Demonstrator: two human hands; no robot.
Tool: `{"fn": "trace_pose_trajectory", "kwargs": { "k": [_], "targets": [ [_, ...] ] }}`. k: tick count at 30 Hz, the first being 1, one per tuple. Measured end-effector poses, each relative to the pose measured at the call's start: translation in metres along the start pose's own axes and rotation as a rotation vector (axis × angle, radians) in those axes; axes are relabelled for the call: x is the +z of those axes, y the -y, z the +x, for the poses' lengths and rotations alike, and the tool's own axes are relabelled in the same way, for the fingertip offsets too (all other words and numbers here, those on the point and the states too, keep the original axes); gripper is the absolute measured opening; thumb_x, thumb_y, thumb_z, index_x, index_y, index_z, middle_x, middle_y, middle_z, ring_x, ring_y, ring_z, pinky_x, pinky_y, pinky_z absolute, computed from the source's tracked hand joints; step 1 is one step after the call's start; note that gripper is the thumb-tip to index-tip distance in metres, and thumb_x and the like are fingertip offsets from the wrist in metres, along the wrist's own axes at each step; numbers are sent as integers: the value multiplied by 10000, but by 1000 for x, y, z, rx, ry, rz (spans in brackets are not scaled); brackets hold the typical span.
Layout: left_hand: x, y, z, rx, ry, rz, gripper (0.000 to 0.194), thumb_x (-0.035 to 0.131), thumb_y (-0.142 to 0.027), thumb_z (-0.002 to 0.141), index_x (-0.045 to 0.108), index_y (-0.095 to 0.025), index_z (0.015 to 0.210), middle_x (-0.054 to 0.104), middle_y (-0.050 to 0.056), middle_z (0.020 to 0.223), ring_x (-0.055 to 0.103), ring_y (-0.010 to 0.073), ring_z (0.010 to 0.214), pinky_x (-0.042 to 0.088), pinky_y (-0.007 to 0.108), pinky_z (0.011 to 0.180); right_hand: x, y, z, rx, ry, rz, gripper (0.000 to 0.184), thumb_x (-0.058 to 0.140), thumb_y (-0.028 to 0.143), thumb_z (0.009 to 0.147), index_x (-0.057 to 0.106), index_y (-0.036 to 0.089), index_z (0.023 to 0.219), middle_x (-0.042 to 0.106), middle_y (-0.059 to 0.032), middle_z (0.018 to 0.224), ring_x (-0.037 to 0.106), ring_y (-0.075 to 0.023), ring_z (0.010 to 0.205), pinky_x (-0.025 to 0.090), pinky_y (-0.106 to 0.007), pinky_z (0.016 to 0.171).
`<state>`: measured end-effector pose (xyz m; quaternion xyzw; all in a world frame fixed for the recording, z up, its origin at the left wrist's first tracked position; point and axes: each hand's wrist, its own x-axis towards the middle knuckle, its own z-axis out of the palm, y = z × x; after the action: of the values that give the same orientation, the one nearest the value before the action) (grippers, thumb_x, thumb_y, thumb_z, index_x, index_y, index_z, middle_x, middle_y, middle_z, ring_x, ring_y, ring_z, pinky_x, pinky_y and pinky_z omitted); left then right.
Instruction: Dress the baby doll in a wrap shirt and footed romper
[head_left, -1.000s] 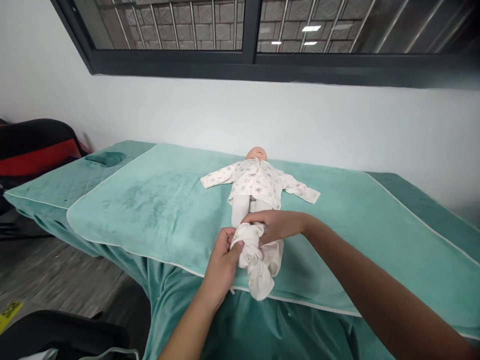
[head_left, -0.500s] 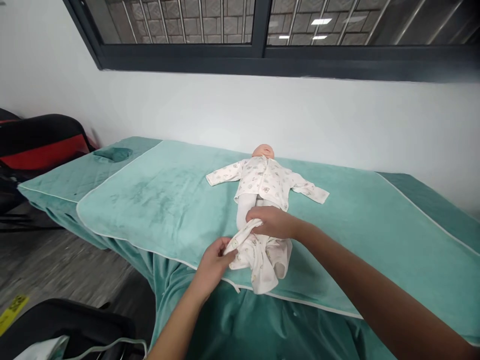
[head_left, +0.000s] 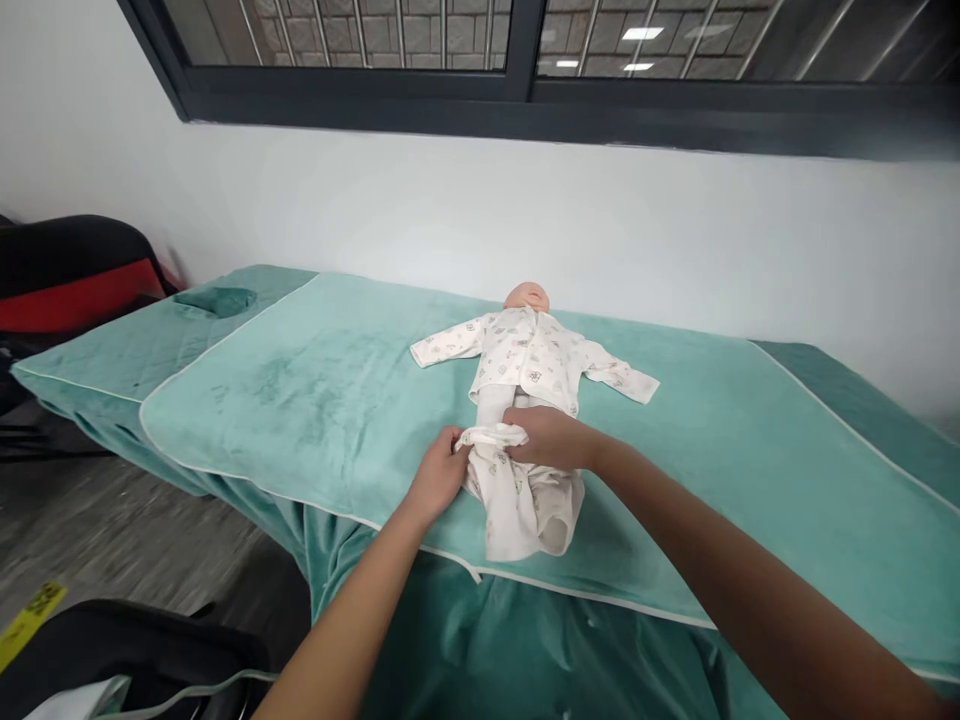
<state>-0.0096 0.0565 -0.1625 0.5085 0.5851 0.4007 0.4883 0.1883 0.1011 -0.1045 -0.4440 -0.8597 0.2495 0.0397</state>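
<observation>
The doll (head_left: 526,296) lies on the mat (head_left: 330,390).

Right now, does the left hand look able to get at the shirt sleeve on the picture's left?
Probably yes: only green mat shows between the left hand and that sleeve, though the hand grips the pants and would likely have to let go first.

Baby doll (head_left: 527,296), one: is lying on its back before me on a pale green plush mat (head_left: 337,380). White printed jacket (head_left: 523,350): is covering its torso, sleeves spreading outward. White printed trousers (head_left: 510,510): are covering the lower legs; the left hand (head_left: 439,475) and right hand (head_left: 553,438) are gripping their bunched upper edge. Black-and-red chair (head_left: 79,285): is standing beyond the mat's left end. Dark-framed window (head_left: 517,100): is running above.
</observation>
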Motion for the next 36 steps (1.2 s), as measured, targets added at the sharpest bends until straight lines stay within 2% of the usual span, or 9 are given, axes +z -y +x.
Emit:
{"fn": "trace_pose_trajectory", "kwargs": {
  "k": [6, 10, 14, 19, 24, 27, 31, 34, 36],
  "targets": [
    [-17, 5, -26, -124, 373, -487, 383, 642, -128, 631, 578, -171, 1006, 673, 7, 856, 595, 160, 795, 431, 263, 750, -4, -4, -5, 45, 19, 246, 231, 653, 371, 816, 588, 207, 965, 667, -67, 1047, 604, -252, 950, 446, -351, 779],
    [-16, 11, -29, -88, 441, -597, 495, 705, -113, 606, 546, -178, 1070, 706, 31, 907, 619, 160, 802, 450, 271, 780, -4, -10, -7, 52, 14, 360, 338, 709, 367, 766, 605, 217, 1051, 651, -57, 1101, 602, -255, 992, 465, -363, 822],
    [-13, 12, -22, -40, 368, -440, 391, 757, -140, 615, 551, -172, 946, 668, 0, 859, 591, 132, 765, 437, 231, 711, -6, -9, -8, 53, 19, 381, 388, 729, 361, 737, 606, 214, 1075, 636, -62, 1115, 593, -250, 979, 462, -354, 801],
    [-16, 12, 2, 70, 289, -197, 187, 602, -139, 663, 482, -202, 791, 522, -62, 670, 500, 109, 597, 375, 221, 567, -7, -6, -3, 31, 36, 299, 244, 673, 344, 755, 618, 202, 946, 649, -51, 976, 588, -235, 867, 441, -336, 714],
    [-7, 7, 25, 224, -34, -19, 109, 530, -118, 708, 498, -207, 763, 574, -25, 734, 518, 141, 713, 393, 248, 659, -5, -6, 5, 34, -21, 159, 111, 606, 260, 728, 505, 220, 747, 587, -26, 778, 533, -204, 723, 395, -315, 623],
    [2, 1, 35, 172, -127, -71, 96, 537, -124, 731, 505, -203, 776, 594, -15, 763, 522, 149, 757, 385, 253, 679, -2, -5, 7, 124, -71, 165, 97, 571, 262, 747, 482, 224, 759, 604, -42, 824, 544, -216, 750, 404, -327, 650],
    [10, -5, 42, -3, -5, -384, 142, 563, -122, 709, 528, -199, 824, 544, -37, 695, 492, 127, 658, 358, 241, 608, 3, -9, 5, 215, -245, 264, 79, 503, 267, 805, 515, 220, 867, 630, -56, 931, 563, -231, 839, 422, -338, 718],
    [14, -5, 41, -39, 109, -659, 191, 622, -149, 718, 567, -188, 897, 622, -11, 798, 576, 136, 740, 444, 263, 715, 6, -16, 2, 243, -330, 396, 105, 509, 318, 830, 502, 223, 876, 622, -34, 914, 555, -218, 828, 427, -324, 700],
    [15, -3, 39, -35, 201, -731, 234, 671, -193, 741, 593, -180, 961, 665, 23, 899, 617, 159, 834, 472, 296, 815, 8, -19, 0, 270, -381, 505, 166, 545, 373, 829, 511, 223, 892, 629, -27, 914, 556, -215, 831, 433, -314, 686]
  ]
}}
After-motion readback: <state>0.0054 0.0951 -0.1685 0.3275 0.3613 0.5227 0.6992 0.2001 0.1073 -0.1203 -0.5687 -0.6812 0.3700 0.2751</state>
